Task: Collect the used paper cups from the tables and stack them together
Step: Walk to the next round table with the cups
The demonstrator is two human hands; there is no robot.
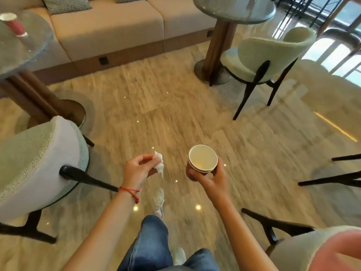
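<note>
Above the wooden floor (175, 106), the right hand (212, 178) grips a stack of brown paper cups (201, 163) by the side, fingers curled round it, mouth up; two white rims show nested, and how many cups lie beneath I cannot tell. Just beside it, apart, the left hand (136, 169) pinches a crumpled white tissue (159, 161). Far off at upper left, a red paper cup (13, 24) stands on a round glass bench (29, 47), blurred and partly cut off by the edge.
</note>
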